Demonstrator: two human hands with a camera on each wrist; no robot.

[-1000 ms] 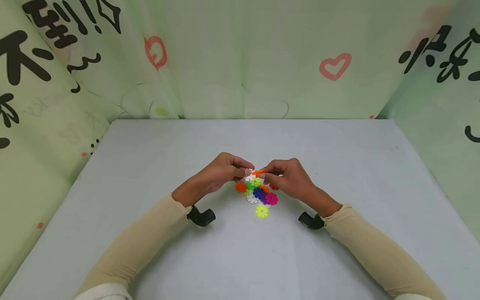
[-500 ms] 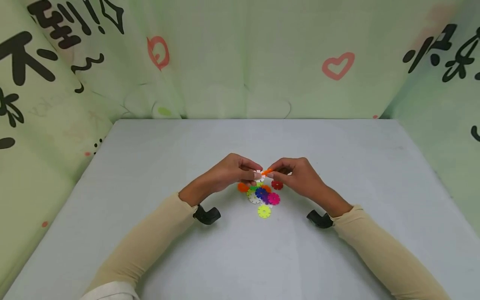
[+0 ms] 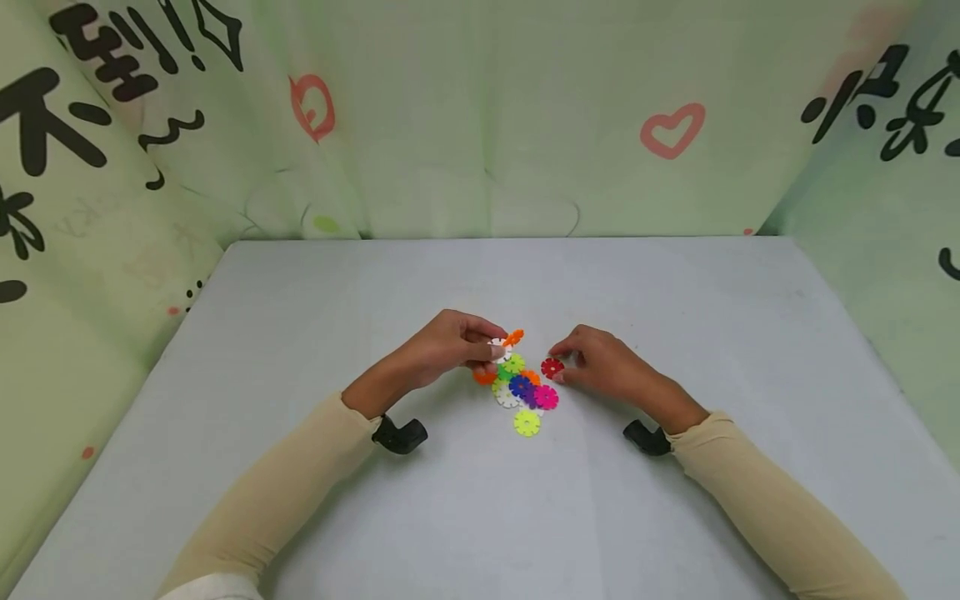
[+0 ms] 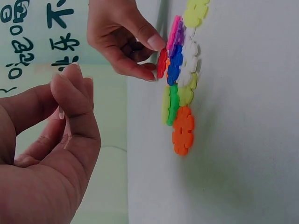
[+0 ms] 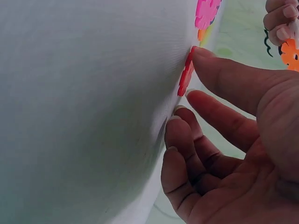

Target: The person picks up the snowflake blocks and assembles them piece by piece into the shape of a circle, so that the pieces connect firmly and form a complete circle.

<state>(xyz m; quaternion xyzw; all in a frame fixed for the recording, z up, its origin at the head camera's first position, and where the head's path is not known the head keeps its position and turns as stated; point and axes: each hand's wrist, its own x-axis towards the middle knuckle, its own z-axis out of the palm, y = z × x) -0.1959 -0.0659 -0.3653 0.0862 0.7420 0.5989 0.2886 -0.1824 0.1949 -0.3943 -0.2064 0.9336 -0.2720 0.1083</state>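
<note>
Right hand [image 3: 600, 360]: gone from orange disc [image 3: 513, 337] to red disc [image 3: 552, 367], thumb and forefinger pinching its rim.
Left hand [image 3: 454, 345]: pinches white disc [image 3: 506, 356], orange one apparently slotted into it.
Red disc: on the tabletop [image 3: 712, 333] beside the heap [image 3: 520, 387]; probably light, stiff, slick; best held by opposite notched edges.

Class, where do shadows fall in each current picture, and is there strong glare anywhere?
Head view: soft shadows lie along both sleeves on the white table; left wrist view: a faint shadow spreads near the orange disc; right wrist view: a broad, dark shadow lies beside the right hand; no strong glare in any view.
</note>
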